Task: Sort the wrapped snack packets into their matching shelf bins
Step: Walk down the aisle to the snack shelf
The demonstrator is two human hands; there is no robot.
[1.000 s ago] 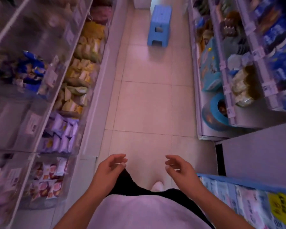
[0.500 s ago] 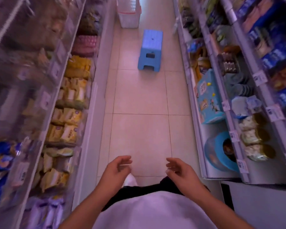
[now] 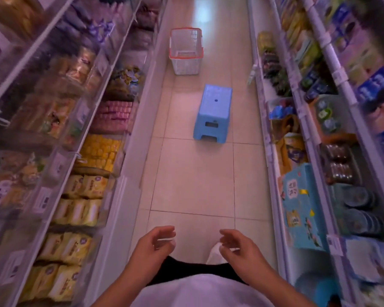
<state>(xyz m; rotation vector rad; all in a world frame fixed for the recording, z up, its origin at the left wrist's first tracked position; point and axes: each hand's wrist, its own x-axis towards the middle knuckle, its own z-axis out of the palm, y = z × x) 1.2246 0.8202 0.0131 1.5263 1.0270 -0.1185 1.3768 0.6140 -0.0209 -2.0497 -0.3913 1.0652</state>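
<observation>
I stand in a shop aisle. My left hand [image 3: 152, 251] and my right hand [image 3: 242, 251] hang in front of my waist, fingers loosely curled, holding nothing. Clear shelf bins [image 3: 60, 165] line the left side, filled with wrapped snack packets: yellow packets [image 3: 75, 207], a bin of small yellow pieces [image 3: 101, 151], and pink packets [image 3: 114, 114] further along. Both hands are well apart from the bins.
A blue plastic step stool [image 3: 213, 111] stands on the tiled floor ahead. Beyond it sits a white wire shopping basket with a red rim [image 3: 185, 50]. Shelves of boxed and bagged goods [image 3: 302, 204] line the right side.
The view has advanced down the aisle and tilted up: the stool is nearer and the basket has come fully into sight. Both hands stay in the same relaxed pose.
</observation>
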